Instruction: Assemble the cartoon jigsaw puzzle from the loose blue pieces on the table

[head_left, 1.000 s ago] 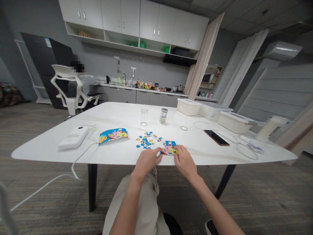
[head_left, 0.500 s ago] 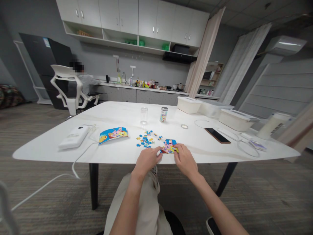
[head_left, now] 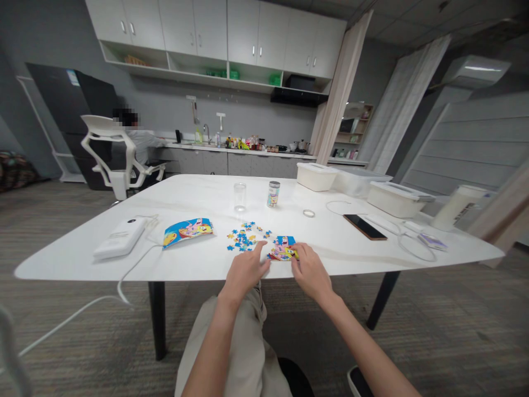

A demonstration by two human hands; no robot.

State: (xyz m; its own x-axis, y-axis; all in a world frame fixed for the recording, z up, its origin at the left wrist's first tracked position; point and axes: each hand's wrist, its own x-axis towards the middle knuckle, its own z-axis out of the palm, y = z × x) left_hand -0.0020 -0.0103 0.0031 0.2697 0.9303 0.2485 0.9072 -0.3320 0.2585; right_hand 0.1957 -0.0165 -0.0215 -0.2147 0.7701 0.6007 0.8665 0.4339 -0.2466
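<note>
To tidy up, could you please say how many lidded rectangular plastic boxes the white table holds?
3, at right: left white box, middle translucent box, right white box; others may be hidden.

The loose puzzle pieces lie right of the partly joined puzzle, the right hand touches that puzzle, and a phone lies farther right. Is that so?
The side is wrong: the head view shows the loose puzzle pieces left of the partly joined puzzle. The right hand does touch that puzzle, and the phone does lie farther right.
</note>
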